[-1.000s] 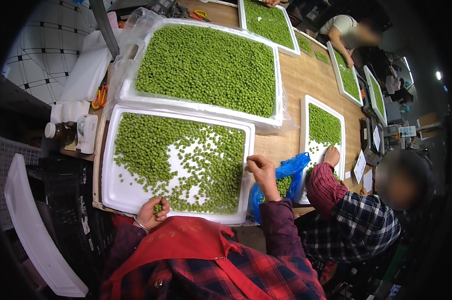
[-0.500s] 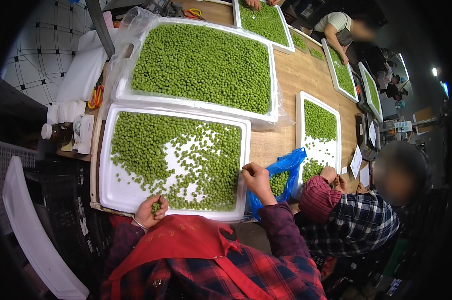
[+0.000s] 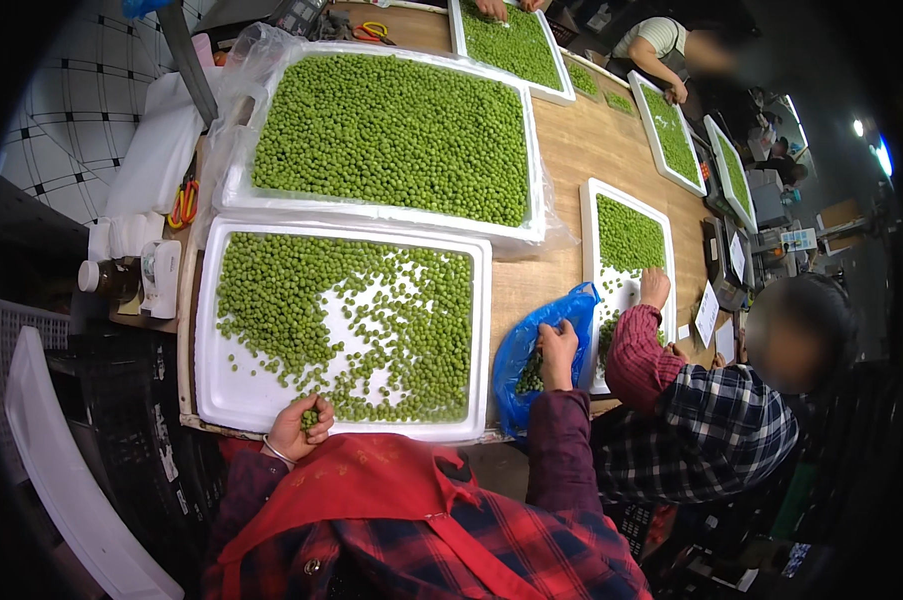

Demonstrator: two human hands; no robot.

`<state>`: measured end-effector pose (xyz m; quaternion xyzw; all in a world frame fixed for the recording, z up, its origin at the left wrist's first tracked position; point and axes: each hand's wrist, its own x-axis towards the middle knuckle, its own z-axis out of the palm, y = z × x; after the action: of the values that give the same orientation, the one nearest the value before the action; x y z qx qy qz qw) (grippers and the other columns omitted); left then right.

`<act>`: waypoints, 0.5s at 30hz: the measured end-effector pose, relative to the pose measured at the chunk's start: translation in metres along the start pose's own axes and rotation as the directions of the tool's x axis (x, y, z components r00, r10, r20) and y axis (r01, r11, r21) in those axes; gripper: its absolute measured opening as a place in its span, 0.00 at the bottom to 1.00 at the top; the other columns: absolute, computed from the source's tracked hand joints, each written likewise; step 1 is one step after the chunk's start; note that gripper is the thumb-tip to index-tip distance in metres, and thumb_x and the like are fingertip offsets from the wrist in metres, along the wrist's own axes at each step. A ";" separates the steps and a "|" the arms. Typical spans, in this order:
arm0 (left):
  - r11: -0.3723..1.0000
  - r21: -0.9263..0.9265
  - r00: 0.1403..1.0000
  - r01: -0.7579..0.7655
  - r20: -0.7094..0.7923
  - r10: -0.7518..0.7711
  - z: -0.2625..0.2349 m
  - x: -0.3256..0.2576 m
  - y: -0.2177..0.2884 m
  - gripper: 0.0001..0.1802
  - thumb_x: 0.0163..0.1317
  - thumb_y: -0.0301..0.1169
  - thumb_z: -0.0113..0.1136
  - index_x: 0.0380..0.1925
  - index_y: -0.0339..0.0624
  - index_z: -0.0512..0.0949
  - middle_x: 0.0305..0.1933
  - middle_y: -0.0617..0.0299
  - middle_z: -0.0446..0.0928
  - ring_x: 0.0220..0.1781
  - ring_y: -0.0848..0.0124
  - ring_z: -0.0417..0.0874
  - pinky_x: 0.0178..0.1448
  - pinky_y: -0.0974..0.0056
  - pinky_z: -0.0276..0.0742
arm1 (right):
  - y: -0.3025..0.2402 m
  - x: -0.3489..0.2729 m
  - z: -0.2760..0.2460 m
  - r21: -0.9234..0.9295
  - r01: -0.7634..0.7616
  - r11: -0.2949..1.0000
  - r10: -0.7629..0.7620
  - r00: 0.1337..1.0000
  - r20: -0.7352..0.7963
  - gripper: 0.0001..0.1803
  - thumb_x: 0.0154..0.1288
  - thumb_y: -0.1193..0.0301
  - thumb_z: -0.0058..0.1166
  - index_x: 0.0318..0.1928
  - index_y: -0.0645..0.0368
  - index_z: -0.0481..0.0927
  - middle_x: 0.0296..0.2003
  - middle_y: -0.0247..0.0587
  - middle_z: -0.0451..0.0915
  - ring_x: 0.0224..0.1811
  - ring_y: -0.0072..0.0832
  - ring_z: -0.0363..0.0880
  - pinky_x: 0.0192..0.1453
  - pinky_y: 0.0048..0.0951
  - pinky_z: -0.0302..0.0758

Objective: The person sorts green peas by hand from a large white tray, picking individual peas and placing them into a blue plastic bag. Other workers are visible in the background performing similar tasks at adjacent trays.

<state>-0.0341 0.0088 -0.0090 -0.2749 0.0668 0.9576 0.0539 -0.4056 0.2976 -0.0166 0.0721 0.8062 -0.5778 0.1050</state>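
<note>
My left hand [image 3: 299, 428] is closed round several green peas at the near edge of a white foam tray [image 3: 216, 385]. Loose peas [image 3: 271, 290] lie thick on the tray's left and thinner to the right, with bare white patches between them. My right hand [image 3: 559, 352] hangs over the mouth of a blue plastic bag [image 3: 516, 345] beside the tray, its fingers pinched together. What those fingers hold, if anything, is hidden. Some peas show inside the bag.
Behind the near tray stands a plastic-lined foam tray [image 3: 536, 185] full of peas. To the right, a co-worker in a plaid sleeve [image 3: 636, 345] reaches into another tray [image 3: 589, 230]. Scissors [image 3: 183, 203] and bottles [image 3: 159, 280] sit at left. Further trays and people are beyond.
My right hand has moved right, from the near tray's right rim to over the blue bag. My left hand stays closed on peas. The co-worker's hand has reached farther up their tray.
</note>
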 end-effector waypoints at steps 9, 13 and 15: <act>1.000 -0.004 1.000 -0.013 -0.004 0.013 -0.002 -0.001 -0.001 0.15 0.70 0.38 0.41 0.31 0.42 0.71 0.28 0.62 0.65 0.19 0.78 0.61 0.18 0.75 0.57 | -0.052 0.001 0.060 -0.301 0.404 0.864 -0.426 0.905 -0.011 0.06 0.55 0.75 0.53 0.32 0.66 0.75 0.22 0.38 0.75 0.22 0.24 0.72 0.28 0.24 0.70; 1.000 0.006 1.000 -0.017 -0.011 0.017 0.001 -0.001 -0.001 0.14 0.70 0.39 0.41 0.31 0.42 0.71 0.28 0.63 0.65 0.19 0.78 0.61 0.18 0.75 0.57 | -0.071 -0.034 0.073 -0.240 0.559 0.794 -0.540 0.829 0.143 0.09 0.55 0.73 0.55 0.37 0.63 0.79 0.26 0.45 0.78 0.26 0.33 0.78 0.33 0.29 0.74; 1.000 -0.013 1.000 -0.009 0.001 0.009 0.000 -0.001 0.000 0.15 0.70 0.38 0.41 0.31 0.41 0.72 0.28 0.62 0.66 0.19 0.78 0.62 0.19 0.75 0.57 | -0.061 -0.052 0.088 -0.250 0.652 0.716 -0.496 0.727 0.475 0.05 0.52 0.75 0.56 0.32 0.60 0.82 0.28 0.46 0.80 0.29 0.36 0.80 0.36 0.33 0.76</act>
<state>-0.0333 0.0083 -0.0087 -0.2747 0.0619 0.9584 0.0477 -0.3625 0.1954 0.0249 -0.3213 0.8517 -0.4061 0.0806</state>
